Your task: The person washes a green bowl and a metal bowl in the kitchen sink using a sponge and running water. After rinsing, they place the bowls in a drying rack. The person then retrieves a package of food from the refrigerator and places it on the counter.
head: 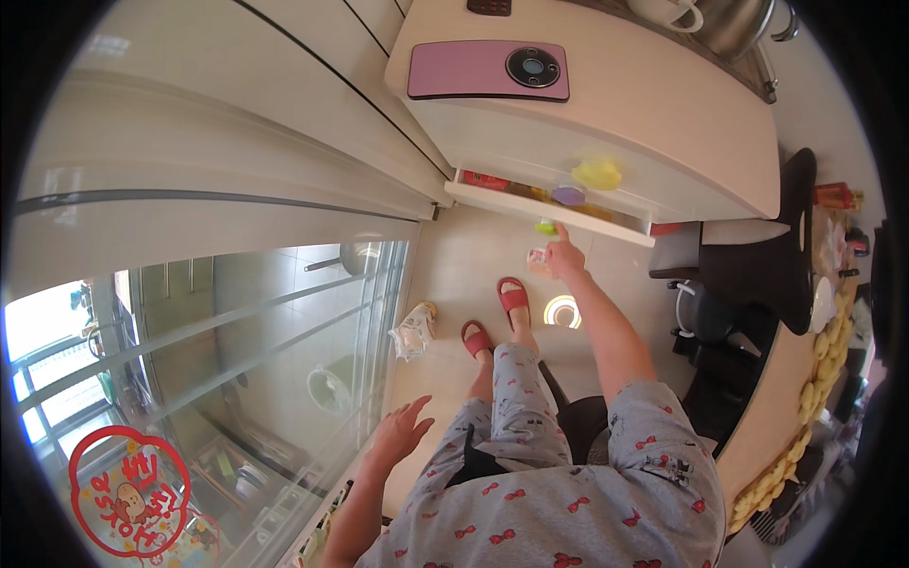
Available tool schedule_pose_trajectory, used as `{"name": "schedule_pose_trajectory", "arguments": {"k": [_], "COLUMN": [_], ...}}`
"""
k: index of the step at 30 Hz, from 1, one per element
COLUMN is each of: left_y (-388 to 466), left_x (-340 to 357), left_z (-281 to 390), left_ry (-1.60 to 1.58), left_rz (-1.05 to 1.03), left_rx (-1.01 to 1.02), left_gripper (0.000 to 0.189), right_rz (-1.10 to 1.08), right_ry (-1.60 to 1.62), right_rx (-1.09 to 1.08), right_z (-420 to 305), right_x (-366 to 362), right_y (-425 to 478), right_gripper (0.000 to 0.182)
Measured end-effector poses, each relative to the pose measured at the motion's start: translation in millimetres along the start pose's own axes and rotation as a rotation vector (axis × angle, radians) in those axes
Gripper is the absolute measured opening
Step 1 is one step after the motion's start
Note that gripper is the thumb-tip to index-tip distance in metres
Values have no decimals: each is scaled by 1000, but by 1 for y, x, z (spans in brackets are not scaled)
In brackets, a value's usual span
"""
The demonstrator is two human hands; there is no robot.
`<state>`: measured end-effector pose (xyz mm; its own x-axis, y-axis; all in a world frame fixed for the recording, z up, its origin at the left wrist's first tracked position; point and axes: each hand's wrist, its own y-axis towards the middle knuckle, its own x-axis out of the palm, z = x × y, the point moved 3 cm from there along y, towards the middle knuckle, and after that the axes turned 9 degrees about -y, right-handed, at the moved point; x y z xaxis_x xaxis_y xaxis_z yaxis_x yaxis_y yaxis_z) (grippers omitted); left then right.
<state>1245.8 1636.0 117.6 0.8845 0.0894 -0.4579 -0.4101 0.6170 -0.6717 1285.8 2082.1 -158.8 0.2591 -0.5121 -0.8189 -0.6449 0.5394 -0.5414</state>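
My right hand (566, 258) reaches down to the front of an open drawer (603, 228) in a white cabinet. Its index finger points at the drawer's edge, beside a green knob (545, 228); whether it touches is unclear. A small pinkish patterned item (538, 261) shows next to the curled fingers, and I cannot tell if they hold it. Inside the drawer lie a red packet (486, 180) and some yellowish things. A yellow knob (596, 174) and a purple knob (568, 195) sit above. My left hand (405, 433) hangs free by the glass door, fingers apart, with nothing in it.
A pink phone (461, 69) lies face down on the cabinet top (639, 106), near a white mug (671, 13) and a metal pot (731, 25). Dark chairs (756, 263) and a table edge (774, 419) stand at right. A plastic bag (415, 330) rests by the glass sliding door (284, 341).
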Motion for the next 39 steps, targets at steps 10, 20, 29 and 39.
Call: {"name": "schedule_pose_trajectory", "arguments": {"k": [10,20,29,39], "left_y": [0,-2,7,20], "left_x": [-1,6,6,17], "left_z": [-4,-23,-29,-64], "left_ry": [-14,-24,-49,-94], "left_rz": [20,-2,41,95], "left_rx": [58,57,102,100], "left_gripper": [44,45,45,45], "right_rz": [-20,-47,-30,503], "right_ry": [80,61,-28,115], "right_rx": [-83,-85,-98,-4], "right_z": [-26,-34,-34,-5], "right_x": [71,91,84,-56], "right_y": [-112,-148,-157,-182], "right_gripper": [21,17,16,21]}}
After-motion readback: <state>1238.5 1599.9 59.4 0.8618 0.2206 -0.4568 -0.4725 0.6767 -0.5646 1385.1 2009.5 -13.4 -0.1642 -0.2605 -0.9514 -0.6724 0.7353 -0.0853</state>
